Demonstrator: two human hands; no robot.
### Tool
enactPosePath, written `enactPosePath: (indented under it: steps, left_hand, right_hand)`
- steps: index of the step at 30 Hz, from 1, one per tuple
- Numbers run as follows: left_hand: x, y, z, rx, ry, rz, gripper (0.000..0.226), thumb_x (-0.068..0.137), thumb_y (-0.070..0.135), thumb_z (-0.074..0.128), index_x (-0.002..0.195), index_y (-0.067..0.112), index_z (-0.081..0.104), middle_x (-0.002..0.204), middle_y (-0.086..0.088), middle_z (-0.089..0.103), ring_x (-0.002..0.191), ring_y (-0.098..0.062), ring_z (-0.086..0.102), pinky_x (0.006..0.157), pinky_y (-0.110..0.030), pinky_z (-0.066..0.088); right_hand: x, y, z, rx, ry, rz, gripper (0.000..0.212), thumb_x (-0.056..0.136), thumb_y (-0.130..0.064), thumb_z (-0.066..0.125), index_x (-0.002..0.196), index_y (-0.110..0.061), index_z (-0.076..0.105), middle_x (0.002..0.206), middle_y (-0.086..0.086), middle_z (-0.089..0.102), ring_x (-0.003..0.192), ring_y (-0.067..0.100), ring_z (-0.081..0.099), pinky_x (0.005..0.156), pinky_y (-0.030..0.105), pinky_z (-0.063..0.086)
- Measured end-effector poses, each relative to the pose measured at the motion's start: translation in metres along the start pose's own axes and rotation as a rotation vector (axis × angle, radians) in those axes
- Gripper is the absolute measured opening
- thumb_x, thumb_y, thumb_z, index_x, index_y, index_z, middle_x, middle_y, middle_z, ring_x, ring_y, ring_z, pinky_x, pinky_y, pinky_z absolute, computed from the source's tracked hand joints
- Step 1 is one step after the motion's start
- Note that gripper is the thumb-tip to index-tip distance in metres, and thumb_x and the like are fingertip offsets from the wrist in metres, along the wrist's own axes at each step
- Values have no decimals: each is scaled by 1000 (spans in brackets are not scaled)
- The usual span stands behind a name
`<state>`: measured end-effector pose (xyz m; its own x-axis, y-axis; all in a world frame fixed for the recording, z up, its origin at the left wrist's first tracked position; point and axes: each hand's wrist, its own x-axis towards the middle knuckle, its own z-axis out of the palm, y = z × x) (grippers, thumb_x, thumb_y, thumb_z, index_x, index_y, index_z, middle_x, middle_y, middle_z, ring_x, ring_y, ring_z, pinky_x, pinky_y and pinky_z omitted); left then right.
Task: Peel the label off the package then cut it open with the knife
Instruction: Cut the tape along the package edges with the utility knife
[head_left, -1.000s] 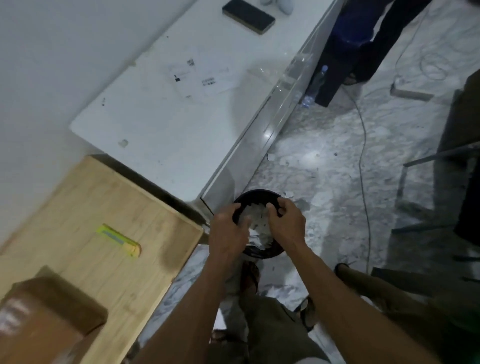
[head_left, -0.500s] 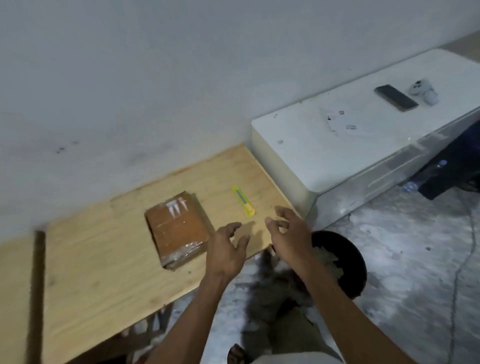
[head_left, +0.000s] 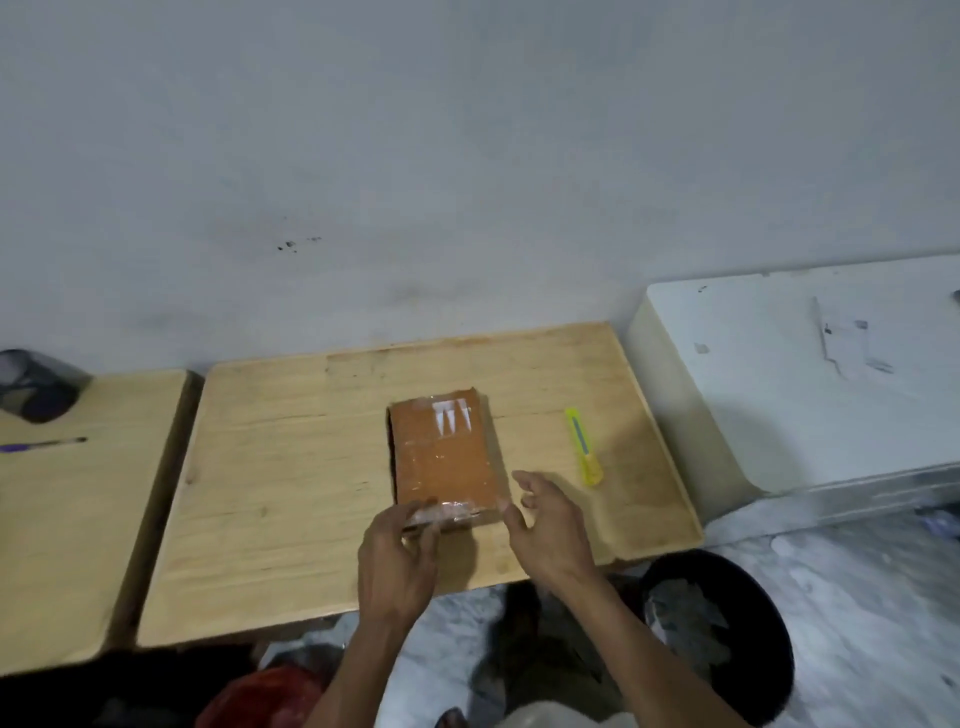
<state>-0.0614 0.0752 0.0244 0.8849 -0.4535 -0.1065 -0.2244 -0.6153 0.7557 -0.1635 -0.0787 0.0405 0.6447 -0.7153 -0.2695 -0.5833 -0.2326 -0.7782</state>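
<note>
A brown cardboard package (head_left: 444, 453), wrapped in shiny clear tape, lies flat in the middle of the wooden table (head_left: 291, 483). My left hand (head_left: 397, 558) rests its fingertips on the package's near left corner. Beside the near right corner hovers my right hand (head_left: 548, 527), fingers spread and holding nothing. A yellow utility knife (head_left: 584, 447) lies on the table to the right of the package, a short way beyond my right hand.
A black bin (head_left: 727, 623) with crumpled paper stands on the floor at the lower right. A white cabinet (head_left: 810, 374) adjoins the table on the right. A second wooden table (head_left: 78, 509) stands at the left, a pen (head_left: 41, 444) on it.
My hands left the black bin and came over the table to the package. The view swung from the floor to the table.
</note>
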Motion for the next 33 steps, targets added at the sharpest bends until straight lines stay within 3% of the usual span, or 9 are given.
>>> enactPosePath:
  steps: [3,10,12,15,20,23,27,30,33]
  left_hand:
    - [24,2,5,43,54,-12,38,87,37,58,113,12,70,107,-10,69,97,-30,64,76,-28,41]
    - [71,1,25,66,72,-187,60,94,38,55,139,-1,47,139,-21,52,128,-37,48,103,-37,38]
    - [81,-1,32,44,74,-205,47,96,35,58,134,9,50,131,-16,58,119,-34,55,95,-41,47]
    - [86,-2,40,-4,85,-194,26,97,41,56,114,21,51,102,0,62,88,-18,61,67,-21,42]
    - [84,13,44,-53,100,-196,36,98,32,56,128,43,39,101,24,58,83,2,58,67,0,37]
    - [85,5,49,-49,92,-224,37,97,35,58,125,47,37,101,22,61,87,0,62,76,-8,45]
    - [93,-7,55,-70,10,-270,64,87,58,62,141,35,36,124,6,61,109,-16,62,85,-46,56]
    - [92,0,54,-15,-26,-248,87,83,61,67,152,36,22,138,1,48,117,-18,53,87,-45,53]
    - [91,0,55,50,-41,-223,85,90,49,66,155,36,13,143,-1,41,118,-19,51,86,-39,50]
  right_hand:
    - [30,-5,4,-24,-30,-46,43,91,-21,62,133,-16,55,129,4,63,118,22,60,98,35,49]
    - [87,-7,21,-56,-102,-87,58,92,-21,58,147,-28,39,138,-1,53,127,19,50,101,29,41]
    - [99,-4,29,-61,-126,-98,64,92,-24,57,150,-33,31,139,-3,50,125,18,49,99,29,43]
    - [107,-1,38,-53,-166,-75,68,93,-24,57,152,-34,23,146,-3,44,129,18,46,103,34,44]
    - [110,-1,49,-34,-189,-46,71,94,-30,57,152,-38,18,154,-4,36,137,20,41,108,43,45]
    - [109,-1,51,-24,-162,-34,71,93,-27,58,152,-37,21,154,-5,36,137,18,41,108,41,44]
    - [108,-1,53,-41,-155,-31,70,94,-25,59,152,-36,22,155,-6,33,137,16,40,106,35,45]
    - [106,-1,57,-26,-125,-25,67,94,-21,59,151,-34,27,153,-6,36,134,14,42,102,25,42]
    - [108,1,59,-14,-94,14,63,94,-24,58,149,-37,29,148,-7,43,129,10,46,103,32,47]
